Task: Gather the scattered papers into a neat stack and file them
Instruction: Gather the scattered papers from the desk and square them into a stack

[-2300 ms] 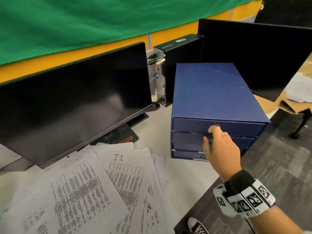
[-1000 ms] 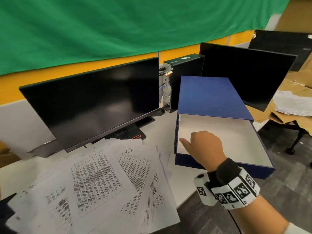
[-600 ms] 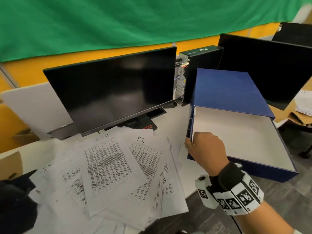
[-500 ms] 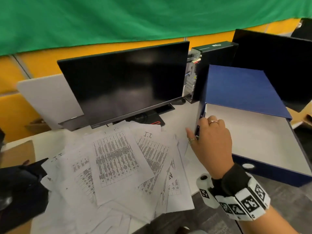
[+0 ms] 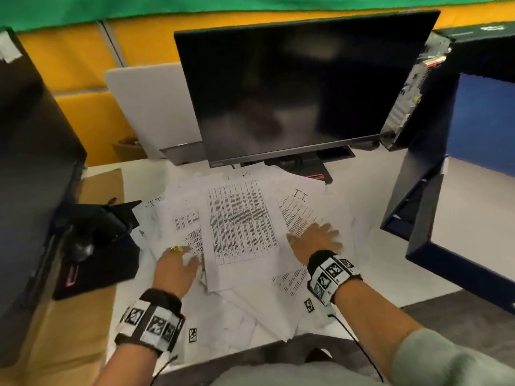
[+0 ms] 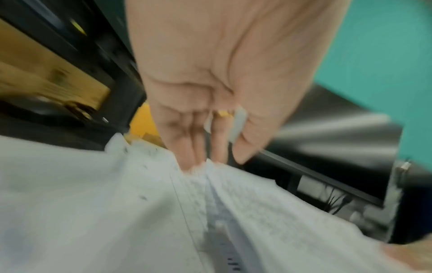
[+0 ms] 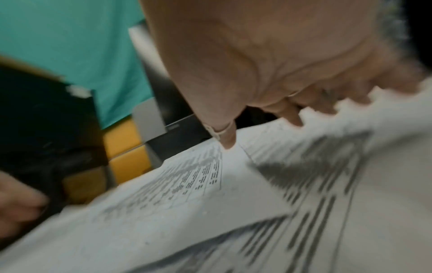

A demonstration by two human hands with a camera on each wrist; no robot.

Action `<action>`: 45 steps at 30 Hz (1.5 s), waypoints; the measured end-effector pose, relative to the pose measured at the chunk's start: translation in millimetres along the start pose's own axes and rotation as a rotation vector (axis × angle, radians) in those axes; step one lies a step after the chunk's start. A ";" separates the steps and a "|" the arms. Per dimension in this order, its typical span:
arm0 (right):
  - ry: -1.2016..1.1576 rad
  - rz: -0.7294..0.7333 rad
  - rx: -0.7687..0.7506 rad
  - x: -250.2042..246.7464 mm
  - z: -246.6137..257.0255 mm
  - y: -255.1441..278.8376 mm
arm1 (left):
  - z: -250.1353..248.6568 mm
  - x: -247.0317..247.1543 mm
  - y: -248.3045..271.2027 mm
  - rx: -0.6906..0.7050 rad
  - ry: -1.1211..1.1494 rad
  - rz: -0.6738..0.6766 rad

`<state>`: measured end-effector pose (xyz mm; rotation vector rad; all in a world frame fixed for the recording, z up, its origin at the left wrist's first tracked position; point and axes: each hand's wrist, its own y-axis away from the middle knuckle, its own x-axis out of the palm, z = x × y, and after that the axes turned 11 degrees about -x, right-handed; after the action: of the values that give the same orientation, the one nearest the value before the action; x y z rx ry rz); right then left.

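Note:
Several printed white papers [image 5: 239,232] lie fanned and overlapping on the white desk in front of the monitor. My left hand [image 5: 181,256] lies flat on the pile's left side, fingers straight; the left wrist view shows its fingertips [image 6: 191,162] touching the papers [image 6: 140,212]. My right hand [image 5: 317,236] is spread flat on the right side of the pile, its fingertips [image 7: 228,142] pressing on the printed sheets [image 7: 233,203]. At the far right stands the blue drawer box [image 5: 485,121] with its top drawer [image 5: 471,213] pulled out and empty.
A black monitor [image 5: 292,87] stands right behind the pile, its stand [image 5: 306,168] touching the far sheets. A second dark monitor [image 5: 30,162] and a black base [image 5: 94,246] crowd the left. Brown cardboard [image 5: 69,330] covers the desk's left part.
My right hand left the drawer's edge and came down flat on the papers. My left hand entered and landed on the pile's left side. The view swung left and down.

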<state>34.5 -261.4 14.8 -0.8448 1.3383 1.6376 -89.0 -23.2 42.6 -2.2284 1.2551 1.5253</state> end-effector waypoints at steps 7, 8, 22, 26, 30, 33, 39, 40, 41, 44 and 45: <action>-0.141 0.055 -0.067 27.8 -14.4 -6.1 | -40.9 56.1 -62.1 -0.284 -0.390 0.223; -0.159 0.051 -0.105 25.1 -17.5 -11.9 | -42.1 58.8 -65.3 -0.231 -0.443 0.244; -0.944 -0.073 0.221 4.5 -37.3 -29.3 | -50.4 74.1 -65.2 0.049 -0.114 0.275; -0.970 -0.115 0.175 5.2 -34.8 -24.2 | -72.0 85.6 -53.4 0.004 0.107 0.410; -0.780 -0.229 0.116 10.2 -40.2 -14.2 | -79.0 82.7 -40.8 0.088 0.132 0.448; -0.652 -0.439 -0.057 9.5 -43.1 -9.2 | -76.5 60.6 -45.1 0.091 0.199 0.362; -0.978 0.068 -0.038 18.5 -22.5 -3.2 | -59.8 5.3 -99.6 0.006 -0.197 0.212; -1.001 0.074 0.021 24.6 -20.1 -5.0 | -54.0 4.0 -105.9 -0.013 -0.192 0.204; -1.011 0.065 0.068 28.0 -18.6 -5.5 | -48.2 4.9 -110.8 -0.019 -0.170 0.205; -1.111 0.004 0.129 30.7 -18.3 -7.4 | -34.7 9.3 -114.4 0.056 -0.223 0.243; -1.186 0.007 0.136 28.9 -18.2 -6.7 | -32.9 9.9 -112.5 0.065 -0.250 0.243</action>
<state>28.2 -273.2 -17.2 0.2590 0.5657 1.5713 14.9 24.6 15.1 -1.8296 1.5121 1.7535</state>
